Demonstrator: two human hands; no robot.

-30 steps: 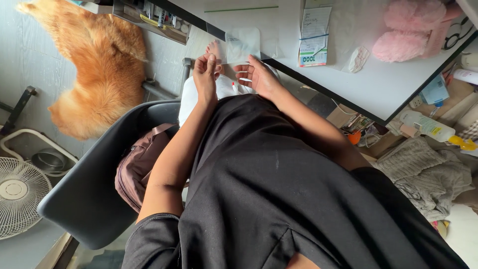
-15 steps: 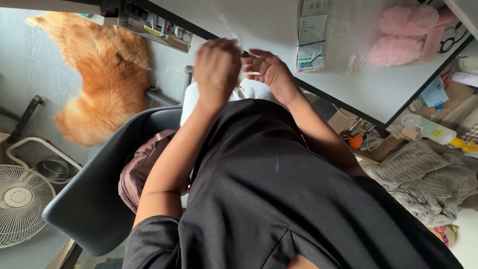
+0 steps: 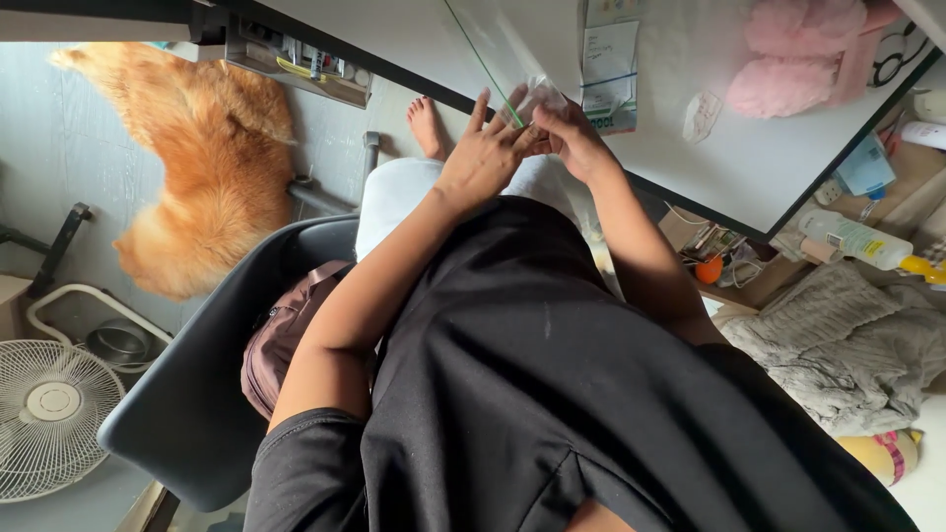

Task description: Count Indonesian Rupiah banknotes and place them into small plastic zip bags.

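Observation:
My left hand [image 3: 480,158] and my right hand [image 3: 574,139] meet at the near edge of the white desk [image 3: 749,167]. Both pinch a clear plastic zip bag [image 3: 512,59] with a green strip along its top; the bag stretches up and away from my fingers over the desk. My left fingers are spread, with thumb and forefinger on the bag's lower corner. My right hand grips the same corner from the other side. I sit in a dark grey chair [image 3: 197,394] in a black shirt and light trousers. One bare foot [image 3: 428,126] shows under the desk.
An orange dog [image 3: 197,167] lies on the floor to the left. A white fan [image 3: 49,414] stands at the lower left, a brown bag [image 3: 276,340] on the chair. On the desk lie a paper pad [image 3: 608,69] and pink fluffy slippers [image 3: 798,59]. Bottles and a grey cloth [image 3: 838,335] are on the right.
Both hands have risen from my lap to the desk edge. The small white packet they held is gone from view, and they now grip a clear zip bag.

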